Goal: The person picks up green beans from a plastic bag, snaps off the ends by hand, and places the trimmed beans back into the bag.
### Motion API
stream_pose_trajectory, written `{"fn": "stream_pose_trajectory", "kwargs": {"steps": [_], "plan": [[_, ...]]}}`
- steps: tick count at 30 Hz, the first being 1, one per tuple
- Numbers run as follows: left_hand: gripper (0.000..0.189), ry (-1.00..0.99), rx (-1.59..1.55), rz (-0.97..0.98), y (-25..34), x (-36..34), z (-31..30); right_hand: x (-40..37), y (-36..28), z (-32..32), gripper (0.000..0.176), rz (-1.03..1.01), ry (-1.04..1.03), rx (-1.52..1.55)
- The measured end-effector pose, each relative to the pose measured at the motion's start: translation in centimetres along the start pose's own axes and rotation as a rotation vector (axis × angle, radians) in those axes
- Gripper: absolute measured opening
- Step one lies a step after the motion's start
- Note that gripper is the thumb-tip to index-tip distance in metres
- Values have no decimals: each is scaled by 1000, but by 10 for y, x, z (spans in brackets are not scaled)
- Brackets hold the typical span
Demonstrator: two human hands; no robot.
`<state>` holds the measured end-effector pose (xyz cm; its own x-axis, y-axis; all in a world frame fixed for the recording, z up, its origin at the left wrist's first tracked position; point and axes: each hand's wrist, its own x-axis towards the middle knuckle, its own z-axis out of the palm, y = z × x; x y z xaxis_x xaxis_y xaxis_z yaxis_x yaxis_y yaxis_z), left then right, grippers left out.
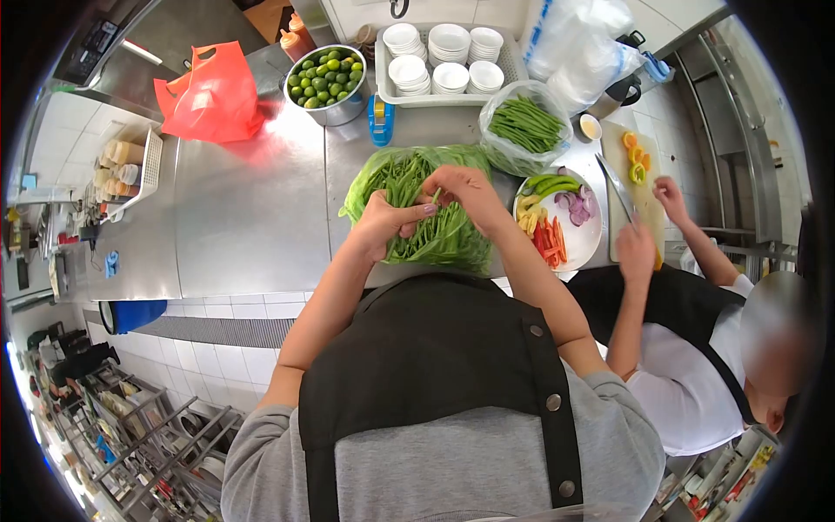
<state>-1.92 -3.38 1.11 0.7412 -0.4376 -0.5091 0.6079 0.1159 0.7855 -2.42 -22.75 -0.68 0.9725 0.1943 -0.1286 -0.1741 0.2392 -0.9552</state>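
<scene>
Over a large green plastic bag (474,252) full of green beans (432,235), both my hands work close together. My left hand (389,222) is closed, thumb pressed against the fingers, with a green bean in its grip. Beside it, my right hand (468,191) pinches at the same bean from the right, its fingers curled down. Part of the bean is hidden by the fingers. To the upper right of the bag stands a clear plastic bag (489,122) holding trimmed-looking green beans (527,124).
A plate (588,246) of cut vegetables lies on the right. Beyond it a co-worker's hand (635,248) holds a knife (616,187) over a cutting board (648,213). A pot of limes (326,80), tape dispenser (380,120), crate of white bowls (513,91) and red bag (211,100) stand behind.
</scene>
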Motion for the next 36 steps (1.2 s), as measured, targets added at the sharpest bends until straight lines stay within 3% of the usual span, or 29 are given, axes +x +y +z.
{"fn": "stream_pose_trajectory", "kwargs": {"steps": [3, 6, 8, 9, 11, 13, 15, 21, 25, 31, 36], "plan": [[18, 44, 123, 29, -3, 1, 5, -5, -15, 5, 18, -16, -29, -472], [18, 65, 213, 25, -1, -2, 10, 0, -8, -2, 14, 7, -48, -297], [20, 71, 243, 35, -1, -3, 8, 4, -4, -8, 16, -63, 93, -336], [20, 82, 178, 39, -3, -2, 4, 6, -3, -12, 16, -97, 163, -355], [20, 102, 50, 44, -9, 2, -5, 12, 8, -42, 16, 40, 132, -384], [21, 63, -149, 77, -5, 3, -10, 10, 4, -42, 17, -6, 96, -478], [25, 6, -330, 114, -6, 7, -19, 1, 3, -25, 20, -237, 53, -635], [27, 55, -495, 178, -10, 18, -23, -26, 17, 19, 16, 71, -238, -276], [26, 45, -512, 215, -14, 18, -21, -25, 42, 36, 17, 71, -51, 14], [25, 122, -475, 261, -19, 10, -21, -25, 53, 33, 22, 71, 19, -82], [21, 156, -32, 363, -19, -12, -3, -19, 72, 24, 25, 113, 43, -217]]}}
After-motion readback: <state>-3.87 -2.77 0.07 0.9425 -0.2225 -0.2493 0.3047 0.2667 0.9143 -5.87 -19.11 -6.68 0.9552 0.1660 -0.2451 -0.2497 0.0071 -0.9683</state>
